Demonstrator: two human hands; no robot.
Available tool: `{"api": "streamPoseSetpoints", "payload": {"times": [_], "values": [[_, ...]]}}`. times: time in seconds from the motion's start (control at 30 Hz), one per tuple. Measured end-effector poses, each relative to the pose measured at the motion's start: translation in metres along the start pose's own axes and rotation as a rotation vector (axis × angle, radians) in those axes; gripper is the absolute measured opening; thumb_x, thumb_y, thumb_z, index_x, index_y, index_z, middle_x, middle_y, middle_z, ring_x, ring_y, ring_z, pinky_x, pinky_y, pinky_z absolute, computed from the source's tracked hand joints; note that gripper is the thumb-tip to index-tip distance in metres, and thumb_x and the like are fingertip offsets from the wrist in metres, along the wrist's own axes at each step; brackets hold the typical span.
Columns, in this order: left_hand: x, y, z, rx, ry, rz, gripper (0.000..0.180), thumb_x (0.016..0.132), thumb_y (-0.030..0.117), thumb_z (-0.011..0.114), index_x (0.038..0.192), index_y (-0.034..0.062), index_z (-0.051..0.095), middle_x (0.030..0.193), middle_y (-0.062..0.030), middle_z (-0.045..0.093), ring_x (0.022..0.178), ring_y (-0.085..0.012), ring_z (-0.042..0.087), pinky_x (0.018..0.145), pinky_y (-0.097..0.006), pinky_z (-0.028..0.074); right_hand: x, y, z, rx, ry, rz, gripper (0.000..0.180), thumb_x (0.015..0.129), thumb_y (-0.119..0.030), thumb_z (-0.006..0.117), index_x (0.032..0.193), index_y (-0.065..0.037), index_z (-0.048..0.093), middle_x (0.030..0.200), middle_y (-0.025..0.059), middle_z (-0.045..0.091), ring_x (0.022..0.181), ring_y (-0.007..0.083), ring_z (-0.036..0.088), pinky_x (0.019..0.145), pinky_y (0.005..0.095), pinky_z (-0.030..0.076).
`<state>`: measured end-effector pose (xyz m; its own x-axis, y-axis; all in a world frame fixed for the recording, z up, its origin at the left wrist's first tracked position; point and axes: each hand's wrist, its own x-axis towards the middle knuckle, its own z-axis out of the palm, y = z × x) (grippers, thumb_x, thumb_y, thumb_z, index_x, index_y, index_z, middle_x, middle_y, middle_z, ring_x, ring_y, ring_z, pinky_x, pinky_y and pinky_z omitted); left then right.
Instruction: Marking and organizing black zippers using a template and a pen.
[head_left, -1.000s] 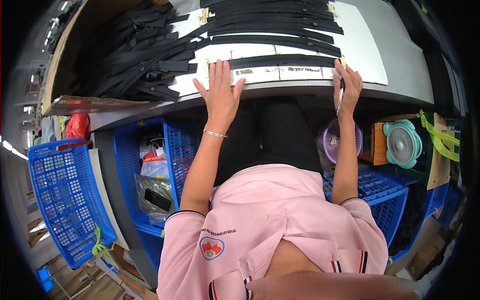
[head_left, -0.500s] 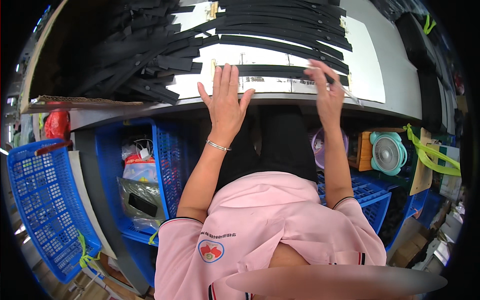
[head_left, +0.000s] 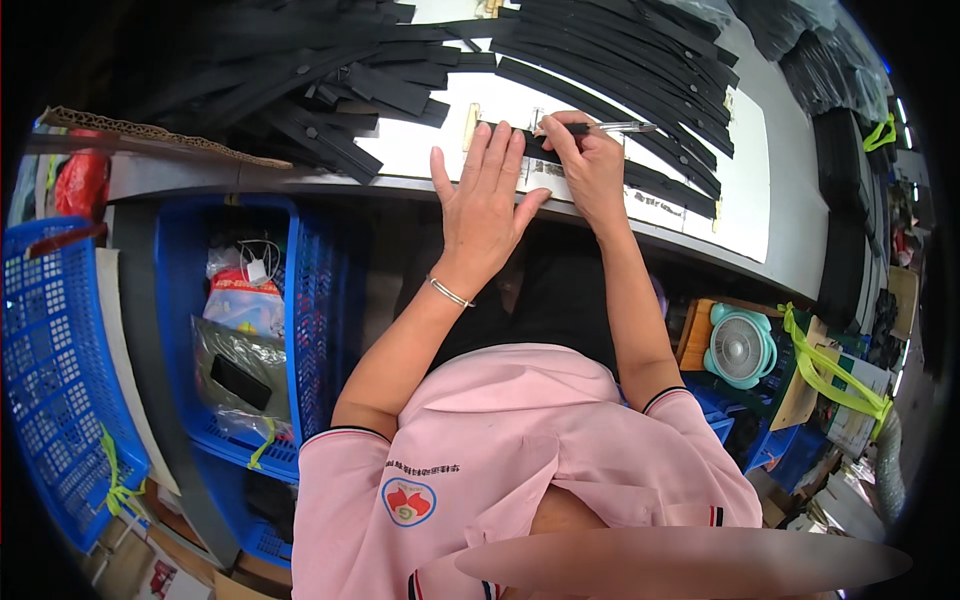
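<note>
My left hand (head_left: 482, 205) lies flat, its fingers stretched over the left end of a black fabric strip (head_left: 660, 184). The strip rests on a white sheet (head_left: 748, 195) near the table's front edge. Just right of those fingers, my right hand (head_left: 595, 180) is closed around a pen (head_left: 628, 127) with a clear barrel. The pen lies nearly level, its back end pointing right; its writing end is at the strip, partly hidden by my fingers. Beyond the hands, several more black strips (head_left: 610, 70) lie side by side, some with a round dark spot.
A heap of black strips (head_left: 330, 90) covers the table's left, behind a cardboard edge (head_left: 165, 132). Below stands a blue crate (head_left: 293, 330) holding a phone (head_left: 240, 381) and bags. A teal fan (head_left: 740, 346) is at right. Plastic-wrapped black goods (head_left: 830, 70) sit far right.
My right hand has moved left along the strip and brought the pen to it beside my left fingers. My left hand stays flat on the strip. The whole view has shifted and turned slightly.
</note>
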<state>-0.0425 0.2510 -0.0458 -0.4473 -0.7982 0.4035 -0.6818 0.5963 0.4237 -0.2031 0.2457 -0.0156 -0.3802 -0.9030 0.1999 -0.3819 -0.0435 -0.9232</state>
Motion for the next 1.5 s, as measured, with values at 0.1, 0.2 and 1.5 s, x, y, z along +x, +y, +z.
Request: {"api": "streamPoseSetpoints", "payload": {"times": [0.1, 0.2, 1.5], "values": [[0.0, 0.0, 0.0, -0.006, 0.002, 0.008, 0.071, 0.092, 0.045, 0.069, 0.151, 0.0102, 0.049, 0.155, -0.0066, 0.048, 0.148, -0.0238, 0.036, 0.119, -0.063, 0.007, 0.0, 0.001, 0.001, -0.037, -0.006, -0.036, 0.025, 0.096, -0.016, 0.07, 0.088, 0.007, 0.072, 0.085, 0.004, 0.075, 0.067, 0.0104, 0.068, 0.06, 0.0245, 0.05], [0.0, 0.0, 0.0, -0.004, -0.001, 0.005, 0.071, 0.092, 0.045, 0.069, 0.15, 0.0101, 0.049, 0.155, -0.0065, 0.048, 0.148, -0.0235, 0.037, 0.119, -0.062, 0.007, 0.0, 0.002, 0.001, -0.088, -0.008, -0.047, 0.023, 0.096, -0.017, 0.07, 0.088, 0.005, 0.073, 0.083, 0.0038, 0.074, 0.067, 0.0109, 0.068, 0.06, 0.0245, 0.05], [0.002, 0.001, 0.002, 0.094, -0.017, 0.046, 0.071, 0.093, 0.047, 0.069, 0.148, 0.0064, 0.05, 0.153, -0.0098, 0.049, 0.148, -0.0263, 0.037, 0.12, -0.062, 0.004, -0.018, 0.029, -0.093, -0.174, 0.165, -0.002, 0.019, 0.1, -0.017, 0.065, 0.094, -0.001, 0.073, 0.074, 0.0004, 0.067, 0.065, 0.006, 0.057, 0.06, 0.0213, 0.043]]}}
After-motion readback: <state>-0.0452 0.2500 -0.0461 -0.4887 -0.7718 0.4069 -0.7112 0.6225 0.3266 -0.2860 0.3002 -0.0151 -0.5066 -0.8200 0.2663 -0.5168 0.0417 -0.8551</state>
